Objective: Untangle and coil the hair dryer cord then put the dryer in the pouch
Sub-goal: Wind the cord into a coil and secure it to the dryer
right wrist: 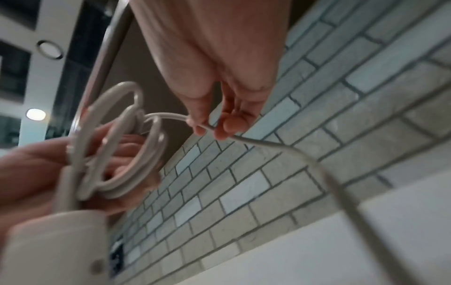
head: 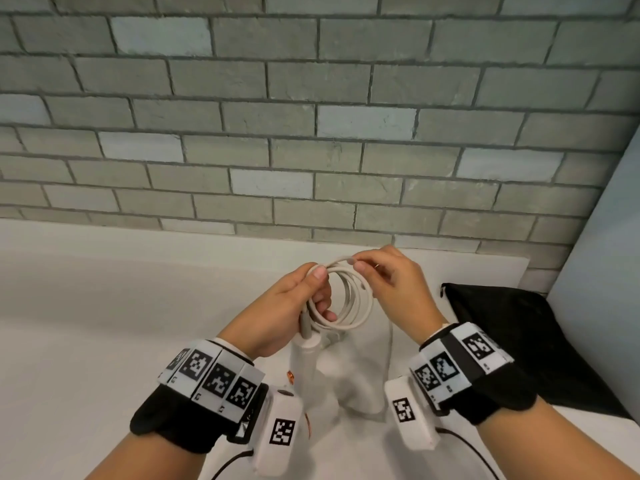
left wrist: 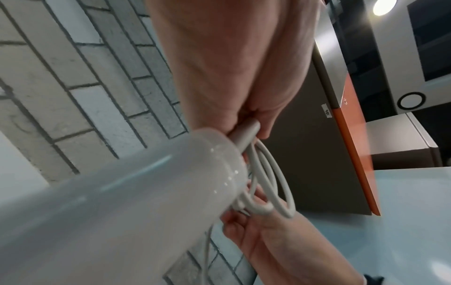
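Note:
The white hair dryer (head: 306,362) hangs handle-up between my wrists, its body close and blurred (left wrist: 117,202) in the left wrist view. Its white cord (head: 349,299) is wound in several loops held above the counter. My left hand (head: 304,299) grips the loops and the grey strain relief (left wrist: 245,133) at the handle's end. My right hand (head: 384,271) pinches the cord (right wrist: 171,116) at the top of the coil between thumb and forefinger. From that pinch the loose cord (right wrist: 324,173) trails down toward the counter. The black pouch (head: 512,337) lies flat to the right.
A white counter (head: 104,323) runs below a grey brick wall (head: 311,116). A pale blue panel (head: 602,254) stands at the right edge, behind the pouch. An orange and grey cabinet (left wrist: 354,119) shows in the left wrist view.

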The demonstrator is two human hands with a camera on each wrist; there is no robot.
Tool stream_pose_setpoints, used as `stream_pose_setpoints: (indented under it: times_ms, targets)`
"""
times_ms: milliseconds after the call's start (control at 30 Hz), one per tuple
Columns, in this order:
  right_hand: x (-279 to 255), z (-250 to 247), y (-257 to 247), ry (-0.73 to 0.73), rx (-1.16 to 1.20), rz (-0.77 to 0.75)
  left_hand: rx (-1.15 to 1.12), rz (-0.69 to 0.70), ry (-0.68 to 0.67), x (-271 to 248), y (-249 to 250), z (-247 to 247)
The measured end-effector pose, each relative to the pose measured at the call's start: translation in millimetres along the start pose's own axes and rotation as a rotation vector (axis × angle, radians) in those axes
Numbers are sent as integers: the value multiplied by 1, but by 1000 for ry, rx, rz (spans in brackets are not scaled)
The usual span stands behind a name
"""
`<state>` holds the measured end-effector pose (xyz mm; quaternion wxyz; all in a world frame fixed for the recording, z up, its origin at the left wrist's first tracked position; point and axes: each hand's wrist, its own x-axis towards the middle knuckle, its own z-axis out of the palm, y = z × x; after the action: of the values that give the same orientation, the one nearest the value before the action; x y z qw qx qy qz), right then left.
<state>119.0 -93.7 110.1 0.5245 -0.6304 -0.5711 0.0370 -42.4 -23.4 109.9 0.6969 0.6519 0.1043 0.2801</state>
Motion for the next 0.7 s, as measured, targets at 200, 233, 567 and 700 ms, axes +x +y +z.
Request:
stream_pose_setpoints:
  times_ms: [200,233,567,700]
  targets:
    - [-8,10,-23,-275,650,336,367,110,188,-3,4,-4]
    - [-9,10,-26,-301,699,333,427,140,224,-3,4,-5]
    - [-6,12,-34,-283,886,362,463,165,318,4,0,0]
    - [-7,13,-33,-325,1183,420,519,168,292,7,2,-2]
